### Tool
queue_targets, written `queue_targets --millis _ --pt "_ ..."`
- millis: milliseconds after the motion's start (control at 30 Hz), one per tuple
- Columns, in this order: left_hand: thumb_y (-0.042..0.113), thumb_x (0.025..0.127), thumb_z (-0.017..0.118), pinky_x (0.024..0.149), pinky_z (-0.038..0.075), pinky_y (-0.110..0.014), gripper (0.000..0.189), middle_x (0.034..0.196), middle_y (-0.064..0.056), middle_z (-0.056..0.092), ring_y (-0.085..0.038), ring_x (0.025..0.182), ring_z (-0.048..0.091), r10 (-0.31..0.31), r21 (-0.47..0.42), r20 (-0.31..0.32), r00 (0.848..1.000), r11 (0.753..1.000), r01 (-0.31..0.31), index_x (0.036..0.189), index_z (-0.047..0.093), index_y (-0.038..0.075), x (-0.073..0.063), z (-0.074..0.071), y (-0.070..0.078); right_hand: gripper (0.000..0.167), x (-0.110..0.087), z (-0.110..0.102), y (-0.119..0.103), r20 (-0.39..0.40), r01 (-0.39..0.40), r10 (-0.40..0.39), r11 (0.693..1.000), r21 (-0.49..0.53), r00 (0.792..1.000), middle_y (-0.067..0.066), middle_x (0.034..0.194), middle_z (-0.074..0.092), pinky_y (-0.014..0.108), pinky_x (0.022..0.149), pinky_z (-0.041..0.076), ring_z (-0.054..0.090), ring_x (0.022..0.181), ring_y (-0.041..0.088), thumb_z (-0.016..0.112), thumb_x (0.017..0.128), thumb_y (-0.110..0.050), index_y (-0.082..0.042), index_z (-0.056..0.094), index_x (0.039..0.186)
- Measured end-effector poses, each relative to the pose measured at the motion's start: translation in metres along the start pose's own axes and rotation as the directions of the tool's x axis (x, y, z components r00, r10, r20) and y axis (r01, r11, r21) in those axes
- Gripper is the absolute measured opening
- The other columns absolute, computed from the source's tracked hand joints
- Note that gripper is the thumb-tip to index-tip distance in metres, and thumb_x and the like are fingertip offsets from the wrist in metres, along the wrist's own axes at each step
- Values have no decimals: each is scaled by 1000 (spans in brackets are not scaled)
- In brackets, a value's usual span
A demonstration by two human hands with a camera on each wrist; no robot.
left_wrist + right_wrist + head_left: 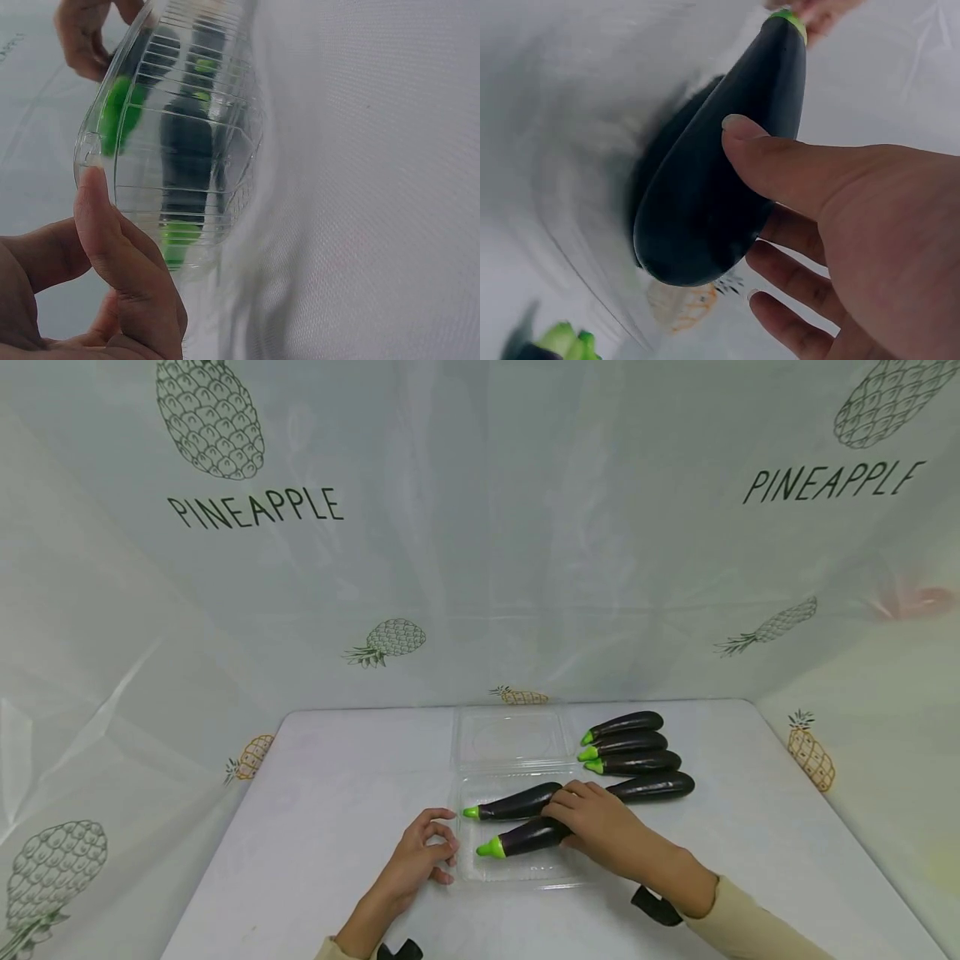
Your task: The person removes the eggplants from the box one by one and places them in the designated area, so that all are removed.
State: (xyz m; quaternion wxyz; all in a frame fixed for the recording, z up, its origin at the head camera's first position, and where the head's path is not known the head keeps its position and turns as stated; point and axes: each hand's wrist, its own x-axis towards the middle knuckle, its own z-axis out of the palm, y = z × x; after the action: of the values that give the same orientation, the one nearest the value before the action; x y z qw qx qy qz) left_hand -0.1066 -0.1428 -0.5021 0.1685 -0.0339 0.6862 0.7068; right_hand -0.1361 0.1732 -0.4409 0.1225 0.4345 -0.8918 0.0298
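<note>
My right hand (603, 827) grips a dark purple eggplant (532, 837) with a bright green cap, over the near half of a clear plastic clamshell box (517, 870). In the right wrist view the thumb presses one side of this eggplant (712, 180), with fingers behind it. A second eggplant (513, 804) lies in the box just beyond, its wide end partly hidden by the hand. At the box's left edge is my left hand (420, 856), fingers loosely bent. In the left wrist view one fingertip of the left hand (127, 262) touches the clear rim.
The box's lid (513, 737) is folded back flat on the white table (352, 777). Several more eggplants (633, 763) lie in a row right of the box. A pineapple-print sheet (480, 543) hangs behind and around the table.
</note>
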Motion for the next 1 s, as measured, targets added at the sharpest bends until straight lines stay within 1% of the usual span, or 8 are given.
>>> queue_targets --millis 100,200,367,467,600,800,1000 --pt "-4 96 64 51 56 -24 52 99 -4 55 -16 75 59 -1 3 -1 1000 1000 1 143 44 -3 0 0 0 49 -4 -7 2 -28 -29 29 1000 9 999 -2 114 72 43 96 60 65 110 22 97 73 -18 -15 74 115" --pt "-4 95 64 51 56 -24 52 99 -4 55 -16 75 59 1 3 3 1000 1000 -1 143 45 -3 0 0 -1 49 -8 -14 6 -36 -65 65 998 16 997 -1 115 72 48 97 59 65 113 25 96 73 -17 -14 74 116" --pt "-4 94 64 52 56 -23 52 99 -5 55 -15 76 59 9 6 9 1000 1000 -9 142 45 -3 1 0 1 51 -19 -22 15 -83 -82 82 997 7 993 -1 115 71 48 99 58 65 114 26 96 72 -13 -12 74 118" --pt "-4 94 64 51 56 -23 52 99 -4 55 -16 76 59 18 7 6 1000 1000 -18 143 45 -4 0 0 2 54 -26 -25 20 -130 -94 92 996 -8 987 -2 114 72 46 97 58 65 112 24 98 69 -12 -13 74 117" --pt "-4 95 64 51 56 -23 52 99 -4 55 -16 76 59 20 2 8 1000 1000 -20 143 45 -4 -1 0 3 55 -36 -30 27 -165 -127 122 992 -22 979 -3 115 72 46 95 59 66 111 23 99 66 -12 -14 75 116" --pt "-4 95 64 52 56 -23 52 99 -4 54 -16 77 59 14 5 11 1000 1000 -14 143 45 -3 0 0 2 57 -48 -34 35 -202 -158 150 987 -25 968 1 116 73 49 91 60 67 109 27 100 64 -10 -13 76 115" --pt "-3 95 64 52 56 -24 52 100 -5 55 -17 77 59 18 8 7 1000 1000 -18 143 44 -4 0 0 0 57 -59 -34 40 -219 -193 187 981 -6 958 1 114 73 50 85 61 66 106 26 99 64 -7 -13 76 116"
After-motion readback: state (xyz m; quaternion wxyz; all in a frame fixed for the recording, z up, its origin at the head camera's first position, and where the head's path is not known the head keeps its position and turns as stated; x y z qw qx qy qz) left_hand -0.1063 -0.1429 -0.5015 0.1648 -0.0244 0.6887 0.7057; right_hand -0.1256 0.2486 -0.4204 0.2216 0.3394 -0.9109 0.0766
